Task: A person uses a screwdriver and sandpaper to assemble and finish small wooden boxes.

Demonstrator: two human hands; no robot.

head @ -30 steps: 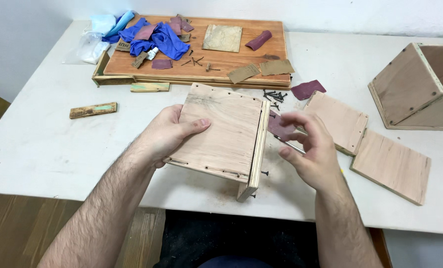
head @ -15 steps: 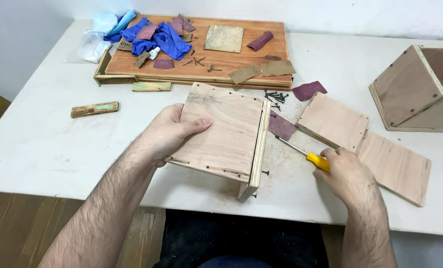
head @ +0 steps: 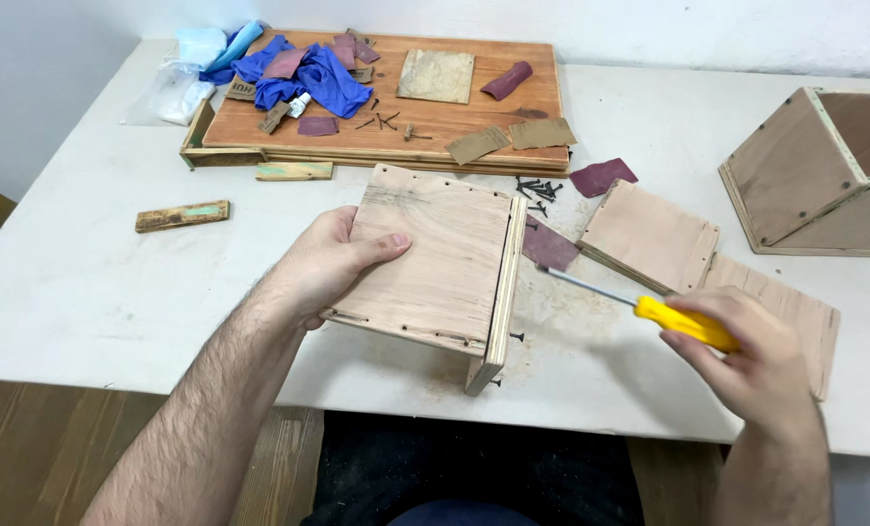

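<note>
Looking down from the head camera, I see my right hand (head: 756, 365) nearest, fingers wrapped tightly around the yellow handle of a screwdriver (head: 640, 304); most of the handle is buried in the fist, and the thin shaft runs up and left until its tip meets the side panel of the wooden box (head: 435, 263), though I cannot make out the tip itself. My left hand (head: 323, 263) holds that box tilted at the front edge of the white table (head: 65, 282), thumb laid flat on the upper face, the other fingers hidden behind it. Small dark screws stick out along its edges. Just beyond the shaft lies a maroon sandpaper scrap (head: 550, 245), partly covered by the box, and beside it two loose plywood panels (head: 654, 239), the nearer one half behind my right hand. Farther back sit a pile of black screws (head: 537, 188) and a wooden tray (head: 377, 141) with blue cloth (head: 313, 78). At the right edge a second box (head: 815, 175) is cut off.
</note>
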